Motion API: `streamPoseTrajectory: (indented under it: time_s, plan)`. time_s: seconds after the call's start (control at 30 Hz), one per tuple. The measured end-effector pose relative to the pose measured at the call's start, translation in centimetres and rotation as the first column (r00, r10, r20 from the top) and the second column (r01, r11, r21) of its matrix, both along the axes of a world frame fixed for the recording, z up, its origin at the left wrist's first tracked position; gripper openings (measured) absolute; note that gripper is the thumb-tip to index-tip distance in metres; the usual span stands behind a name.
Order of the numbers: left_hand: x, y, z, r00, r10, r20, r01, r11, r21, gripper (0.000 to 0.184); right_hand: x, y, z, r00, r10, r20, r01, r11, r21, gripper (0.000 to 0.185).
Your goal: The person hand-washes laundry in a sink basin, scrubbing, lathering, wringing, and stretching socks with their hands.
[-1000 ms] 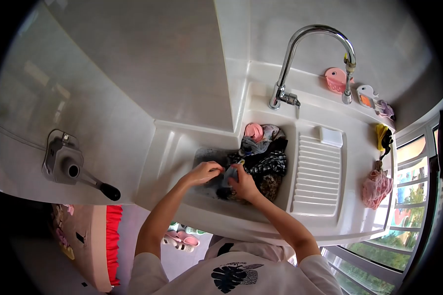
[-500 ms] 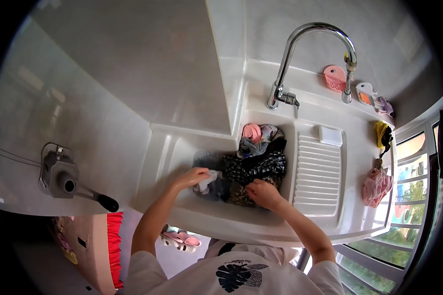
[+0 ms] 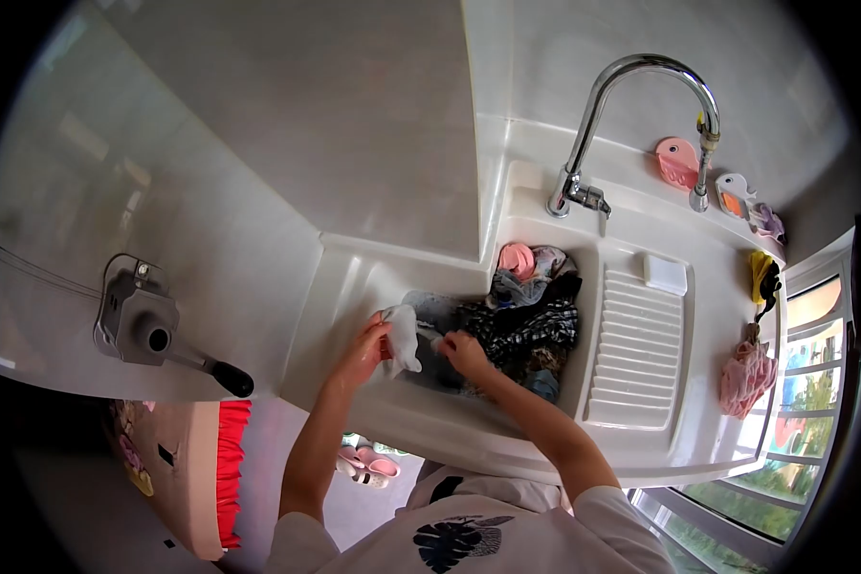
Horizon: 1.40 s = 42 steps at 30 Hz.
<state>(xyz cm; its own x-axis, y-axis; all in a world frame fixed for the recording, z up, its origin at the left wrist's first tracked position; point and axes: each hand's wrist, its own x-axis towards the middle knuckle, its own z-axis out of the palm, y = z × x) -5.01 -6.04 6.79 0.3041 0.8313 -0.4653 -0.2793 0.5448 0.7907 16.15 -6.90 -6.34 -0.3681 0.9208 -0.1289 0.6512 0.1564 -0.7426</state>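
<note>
- At your far left, a grey crank box (image 3: 139,316) is mounted on the pale wall, its black-tipped handle slanting down; below it hangs a red frill (image 3: 231,469).
- Your left hand (image 3: 362,354) is clamped on a white cloth (image 3: 403,339), fingers closed around its near side. The cloth droops over the left part of the white basin (image 3: 346,297).
- Below the basin's front edge, pink shoes (image 3: 380,465) lie on the floor.
- Your right hand (image 3: 466,355) is low in the basin with its fingers bent, at the left edge of the dark clothes. You cannot tell whether those fingers are pinched on anything.
- Right of the grey water (image 3: 434,308), you have black checked clothes (image 3: 528,327) heaped in the basin, with a pink cloth (image 3: 517,259) at the far end.
- Behind the heap stands the chrome faucet (image 3: 585,143), its spout arching right.
- Next comes the ribbed washboard (image 3: 637,359), a white block (image 3: 666,275) at its far end.
- Along the right side you see a pink soap dish (image 3: 678,165), a yellow and black bundle (image 3: 761,277) and a pink mesh bundle (image 3: 747,380).
</note>
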Motion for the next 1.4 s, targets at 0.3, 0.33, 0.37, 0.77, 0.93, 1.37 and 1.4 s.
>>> streamPoseTrajectory:
  time_s: [0.3,0.33,0.37,0.77,0.93,1.37,1.4]
  plan:
    - [2.2,-1.1,-1.4,0.969,0.244,0.043,-0.246,0.968,0.049,0.036,6.4,2.4,16.1,0.627,-0.216,-0.749,-0.175,0.897,-0.406,0.028]
    - [2.9,-1.2,-0.8,0.974,0.218,0.057,-0.221,0.973,0.060,0.037,6.8,2.5,17.4,0.585,-0.251,-0.771,-0.227,0.863,-0.452,0.020]
    - [3.6,-1.1,-0.4,0.974,0.217,0.062,-0.221,0.973,0.063,0.037,7.1,2.5,18.0,0.545,-0.288,-0.787,-0.279,0.823,-0.494,0.013]
    - [7.6,-1.3,1.9,0.980,0.035,0.198,-0.041,0.999,0.030,0.050,6.8,1.7,20.8,0.247,-0.449,-0.859,-0.211,0.840,-0.500,0.014]
    - [6.2,-2.1,3.1,0.947,0.106,0.303,-0.132,0.989,0.066,0.050,8.6,1.4,21.6,0.431,-0.364,-0.826,-0.100,0.890,-0.444,0.018]
    - [8.0,-3.2,0.5,0.882,0.278,0.381,-0.212,0.955,-0.207,0.054,7.5,-0.1,23.3,0.430,-0.150,-0.890,-0.147,0.961,-0.233,0.026]
    - [7.9,-3.0,0.9,0.879,0.282,0.383,-0.216,0.954,-0.207,0.054,7.9,-0.7,22.6,0.500,-0.121,-0.858,-0.126,0.970,-0.210,0.026]
